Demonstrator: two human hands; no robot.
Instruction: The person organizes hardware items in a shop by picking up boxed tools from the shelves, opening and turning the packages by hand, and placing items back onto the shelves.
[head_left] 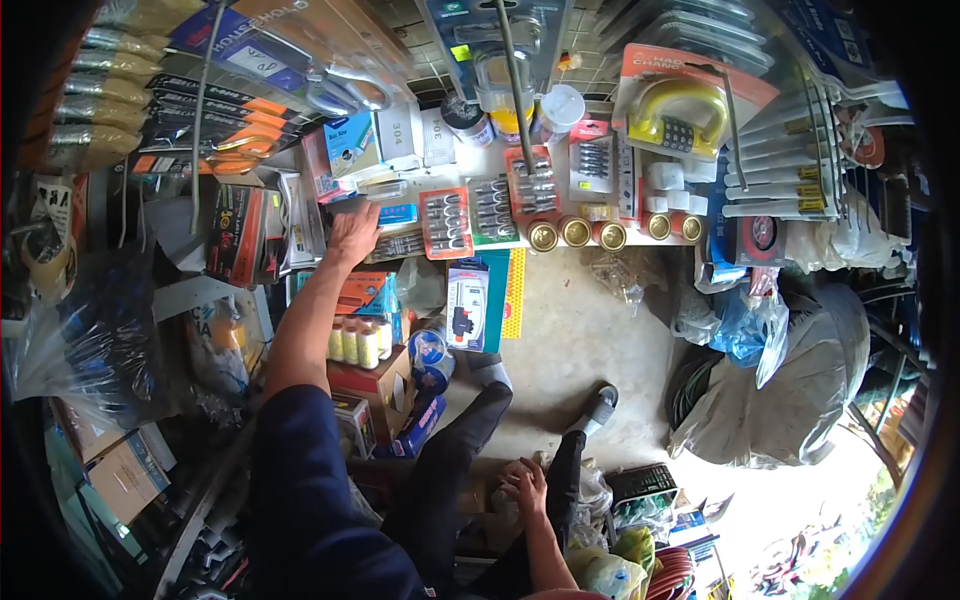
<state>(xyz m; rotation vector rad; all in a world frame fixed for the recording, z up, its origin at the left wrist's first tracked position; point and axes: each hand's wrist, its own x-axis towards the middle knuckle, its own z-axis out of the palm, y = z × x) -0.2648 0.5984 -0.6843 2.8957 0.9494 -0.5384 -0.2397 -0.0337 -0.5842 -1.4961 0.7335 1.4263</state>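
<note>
My left hand (354, 236) reaches out to the left part of the shelf. Its fingers are stretched out and rest at the edge of the goods, beside a small blue box (398, 213); no held object shows in them. Just right of it stand carded packs of metal bits, one with an orange card (446, 222). Below the wrist lies an orange and blue box (350, 293). My right hand (525, 487) hangs low near my knee, fingers loosely bent and apart, with nothing visible in it.
Gold-lidded cans (543, 236) line the shelf's front edge. Blister packs, including a yellow lock (680, 115), hang overhead on metal rods. Small yellow bottles (360, 340) stand on a carton by my left leg. A large grey sack (770, 400) sits at the right.
</note>
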